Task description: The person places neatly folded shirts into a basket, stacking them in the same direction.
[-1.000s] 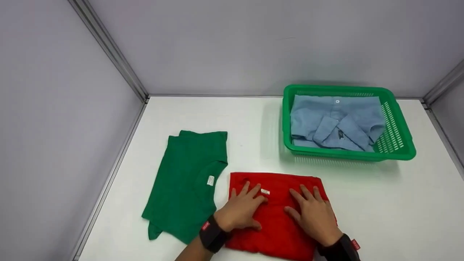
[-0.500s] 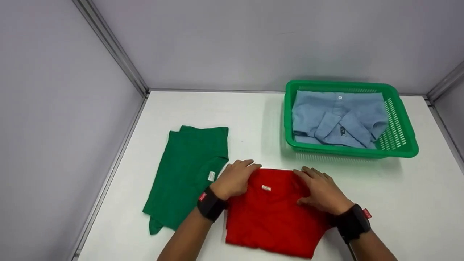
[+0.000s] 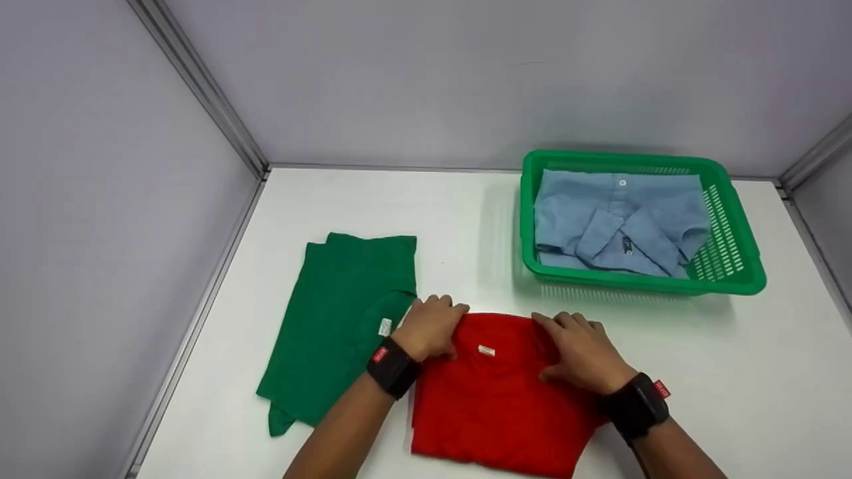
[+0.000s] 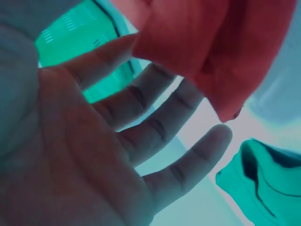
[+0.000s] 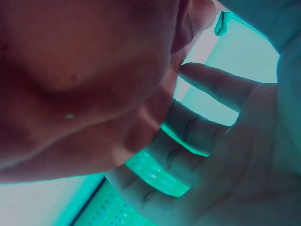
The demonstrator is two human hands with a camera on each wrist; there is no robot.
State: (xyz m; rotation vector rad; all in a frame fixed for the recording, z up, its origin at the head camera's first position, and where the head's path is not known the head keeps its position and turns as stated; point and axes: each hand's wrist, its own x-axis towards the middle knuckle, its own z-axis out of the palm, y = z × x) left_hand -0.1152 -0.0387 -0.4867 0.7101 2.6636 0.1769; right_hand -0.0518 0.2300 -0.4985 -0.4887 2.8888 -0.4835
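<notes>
Shirt [image 3: 502, 406], red, between left hand [image 3: 431, 327] and right hand [image 3: 584, 351], both gripping its far corners

A folded green T-shirt [image 3: 333, 326] lies on a white table [image 3: 725, 359]; at two o'clock from it, a green perforated plastic basket [image 3: 632, 282] holds a folded light-blue collared shirt [image 3: 622, 223]. A grey wall panel [image 3: 426, 80] stands at twelve o'clock.

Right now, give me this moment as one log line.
left hand: grips red shirt, far edge | right hand: grips red shirt, far edge | green shirt: on table | blue shirt: in green basket
</notes>
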